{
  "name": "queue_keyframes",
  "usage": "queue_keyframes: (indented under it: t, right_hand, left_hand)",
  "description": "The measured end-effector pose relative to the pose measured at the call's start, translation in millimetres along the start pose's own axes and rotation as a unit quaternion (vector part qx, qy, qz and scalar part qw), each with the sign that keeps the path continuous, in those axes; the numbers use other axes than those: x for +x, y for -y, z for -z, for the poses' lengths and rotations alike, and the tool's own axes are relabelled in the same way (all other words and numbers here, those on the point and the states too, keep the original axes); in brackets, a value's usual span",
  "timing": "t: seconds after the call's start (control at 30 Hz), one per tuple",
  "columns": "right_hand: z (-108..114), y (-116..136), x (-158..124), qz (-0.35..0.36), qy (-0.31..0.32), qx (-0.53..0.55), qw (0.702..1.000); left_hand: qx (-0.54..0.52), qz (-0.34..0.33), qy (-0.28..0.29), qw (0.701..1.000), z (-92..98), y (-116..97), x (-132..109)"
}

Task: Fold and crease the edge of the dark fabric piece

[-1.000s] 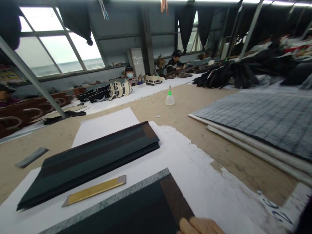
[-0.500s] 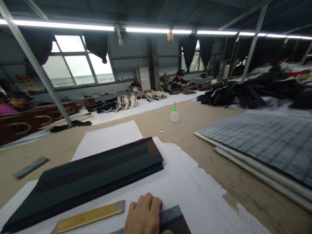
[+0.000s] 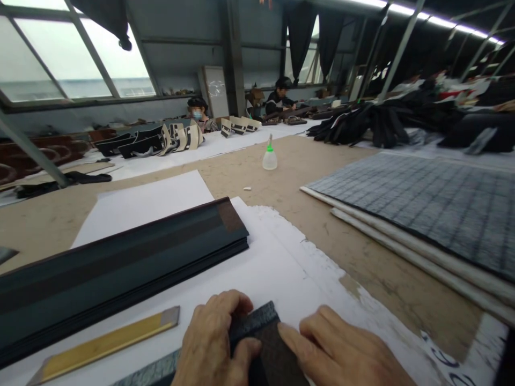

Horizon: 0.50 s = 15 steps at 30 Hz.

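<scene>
- The left hand [image 3: 213, 343] pinches the dark strip [image 3: 263, 343] with its fingers.
- The right hand [image 3: 341, 354] presses flat, fingers open, on the strip.
- A yellow ruler [image 3: 104, 346] lies left of the strip.

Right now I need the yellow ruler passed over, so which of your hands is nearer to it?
Left. The left hand rests on the dark piece just right of the yellow ruler, not touching it. The right hand lies farther right, beyond the left hand.

Big windows [image 3: 60, 64] fill the upper left, daylight behind grey frames. Dark curtains [image 3: 298, 32] hang at top centre. A strip light [image 3: 442, 22] runs across the upper right. A long tan counter [image 3: 306, 177] stretches toward the grey back wall [image 3: 181, 59].
</scene>
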State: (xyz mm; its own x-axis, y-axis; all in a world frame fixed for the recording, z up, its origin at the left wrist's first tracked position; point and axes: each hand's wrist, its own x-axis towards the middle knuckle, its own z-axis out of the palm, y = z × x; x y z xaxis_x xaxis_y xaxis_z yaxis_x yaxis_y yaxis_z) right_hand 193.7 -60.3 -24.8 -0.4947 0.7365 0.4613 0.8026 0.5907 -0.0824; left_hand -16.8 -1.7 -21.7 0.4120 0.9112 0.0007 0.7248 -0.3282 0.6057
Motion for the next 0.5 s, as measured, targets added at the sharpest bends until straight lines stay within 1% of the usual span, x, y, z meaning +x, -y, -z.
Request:
queue_keyframes:
  t: [0.13, 0.23, 0.3, 0.4, 0.5]
  right_hand:
    - [4.2, 1.6, 6.8, 0.003, 0.0, -0.028, 1.0]
    - [4.6, 3.8, 8.7, -0.006, 0.012, -0.036, 0.999]
    - [3.1, 4.4, 9.0, -0.001, 0.006, -0.042, 0.999]
    - [0.1, 5.2, 8.8, -0.001, 0.001, -0.055, 0.999]
    - [-2.5, 6.7, 8.6, -0.007, 0.015, -0.067, 0.998]
  left_hand:
    - [0.012, -0.111, -0.021, 0.994, -4.6, 12.4, -4.0]
    - [0.046, -0.19, -0.053, 0.979, -4.6, 14.5, -5.0]
    - [0.07, -0.234, -0.072, 0.967, -4.2, 13.1, -4.1]
    - [0.098, -0.279, -0.104, 0.95, -4.7, 9.5, -2.0]
    - [0.124, -0.306, -0.127, 0.935, -7.4, 7.6, -0.5]
